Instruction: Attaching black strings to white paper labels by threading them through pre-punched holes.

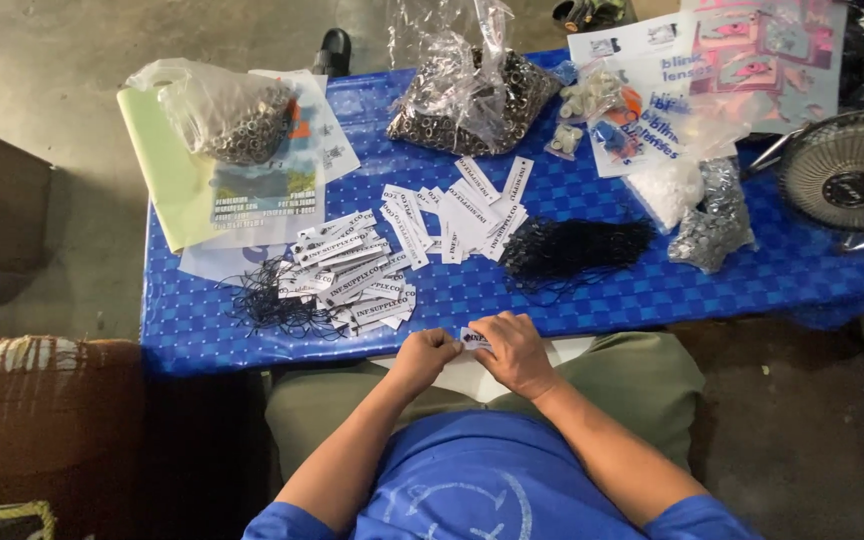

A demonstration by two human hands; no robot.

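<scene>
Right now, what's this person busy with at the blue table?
A person in a blue shirt sits at a low table with a blue checked cover, pinching one small white printed paper tag between the left hand and right hand at the table's near edge. On the table lie two loose piles of similar white tags, some with black strings, a heap of black string loops and clear plastic bags of small metal eyelets.

A glossy blue checked plastic cover lies on the counter (pixel 652 290). The tags (pixel 357 275) are matt white paper. Shiny metal rings fill crinkled clear plastic bags (pixel 467 95). The black strings (pixel 572 250) look like thin, dull cord.
</scene>
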